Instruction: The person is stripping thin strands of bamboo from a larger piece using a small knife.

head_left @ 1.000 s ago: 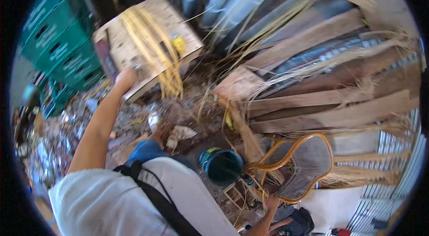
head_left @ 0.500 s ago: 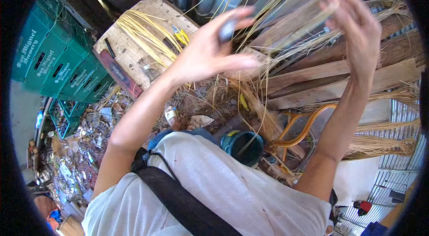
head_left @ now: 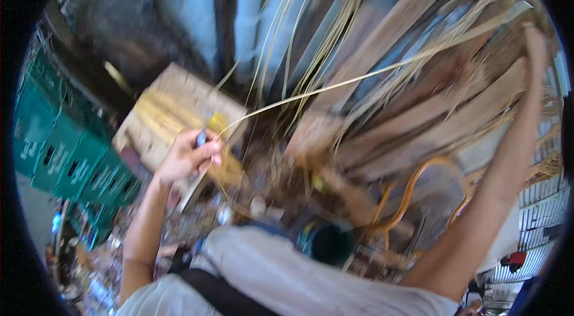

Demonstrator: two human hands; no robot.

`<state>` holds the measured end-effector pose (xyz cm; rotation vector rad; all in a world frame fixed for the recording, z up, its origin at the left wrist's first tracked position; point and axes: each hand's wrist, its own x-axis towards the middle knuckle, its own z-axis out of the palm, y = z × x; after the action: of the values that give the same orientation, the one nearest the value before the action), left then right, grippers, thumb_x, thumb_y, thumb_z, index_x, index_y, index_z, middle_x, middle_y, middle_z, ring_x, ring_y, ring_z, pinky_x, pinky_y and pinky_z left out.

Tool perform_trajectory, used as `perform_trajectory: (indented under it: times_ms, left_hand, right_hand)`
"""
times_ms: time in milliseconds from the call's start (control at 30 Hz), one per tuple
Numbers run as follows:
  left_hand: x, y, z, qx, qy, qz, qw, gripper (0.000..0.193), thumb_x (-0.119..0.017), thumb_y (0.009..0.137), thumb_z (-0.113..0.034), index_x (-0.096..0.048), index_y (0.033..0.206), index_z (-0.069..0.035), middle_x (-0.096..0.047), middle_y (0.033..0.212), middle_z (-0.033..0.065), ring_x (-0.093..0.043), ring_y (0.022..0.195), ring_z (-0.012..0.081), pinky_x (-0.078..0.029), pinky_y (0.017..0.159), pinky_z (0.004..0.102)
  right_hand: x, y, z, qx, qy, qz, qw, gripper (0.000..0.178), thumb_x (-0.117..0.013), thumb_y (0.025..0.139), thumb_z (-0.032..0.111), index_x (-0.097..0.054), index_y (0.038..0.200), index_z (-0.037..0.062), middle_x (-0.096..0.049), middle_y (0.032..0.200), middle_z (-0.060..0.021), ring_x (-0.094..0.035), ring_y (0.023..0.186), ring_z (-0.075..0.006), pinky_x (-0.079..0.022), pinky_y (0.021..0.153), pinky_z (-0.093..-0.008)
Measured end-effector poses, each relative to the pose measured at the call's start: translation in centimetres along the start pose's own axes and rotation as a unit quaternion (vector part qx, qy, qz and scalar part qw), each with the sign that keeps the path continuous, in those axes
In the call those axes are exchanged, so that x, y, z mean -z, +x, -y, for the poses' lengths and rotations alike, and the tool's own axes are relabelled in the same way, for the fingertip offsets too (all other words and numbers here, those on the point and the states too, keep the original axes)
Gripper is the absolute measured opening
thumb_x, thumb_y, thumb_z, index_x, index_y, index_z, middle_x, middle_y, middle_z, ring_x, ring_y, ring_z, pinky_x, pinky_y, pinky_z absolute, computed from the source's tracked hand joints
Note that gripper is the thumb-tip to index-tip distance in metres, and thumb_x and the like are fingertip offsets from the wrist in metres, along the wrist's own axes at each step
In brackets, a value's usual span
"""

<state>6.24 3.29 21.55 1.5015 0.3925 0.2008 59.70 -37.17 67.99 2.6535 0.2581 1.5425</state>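
My left hand (head_left: 186,157), left of centre, is closed with thumb and fingers pinched on a long pale cane strip (head_left: 359,78). The strip runs up to the far right, and a thin tail droops below the hand. A small grey-blue thing (head_left: 201,138) shows at the fingers; its kind is unclear. My right arm stretches to the upper right rim, where my right hand (head_left: 531,32) is smeared close to the strip's far end. Its fingers cannot be made out. A wooden board (head_left: 230,98) with yellowish strips lies behind the left hand.
Green crates (head_left: 54,157) are stacked at the left. Long wooden planks (head_left: 388,41) and cane bundles fill the right. A dark bucket (head_left: 327,243) stands before me, beside a bent orange-brown cane frame (head_left: 412,187). Litter covers the lower left ground.
My hands have spread apart: the left moved down and left, the right out to the right rim. The cane strip now stretches between them. The view has shifted and blurred.
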Motion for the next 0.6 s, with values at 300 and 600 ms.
perform_trajectory:
  times_ms: [300, 600]
  left_hand:
    - [-12.0, 19.9, -25.7, -0.342, -0.073, -0.033, 0.936, 0.022, -0.058, 0.092, -0.024, -0.058, 0.085, -0.003, -0.056, 0.062, -0.0006, -0.039, 0.038, 0.0037, -0.030, 0.035, 0.0208]
    - [-11.7, 25.4, -14.0, -0.108, 0.128, -0.054, 0.984, 0.035, -0.064, 0.084, -0.030, -0.063, 0.097, 0.002, -0.065, 0.066, 0.0088, -0.056, 0.048, 0.0137, -0.047, 0.047, 0.0313]
  right_hand:
    - [-12.0, -13.4, 15.8, -0.211, 0.340, 0.177, 0.899, 0.034, -0.050, 0.078, 0.025, -0.067, 0.072, -0.0038, -0.064, 0.061, -0.0175, -0.067, 0.059, -0.0283, -0.054, 0.065, -0.0387]
    - [-27.5, -37.9, 21.3, 0.006, 0.290, 0.417, 0.861, 0.029, -0.055, 0.082, 0.030, -0.070, 0.084, 0.0059, -0.068, 0.070, -0.0163, -0.068, 0.068, -0.0259, -0.052, 0.068, -0.0379]
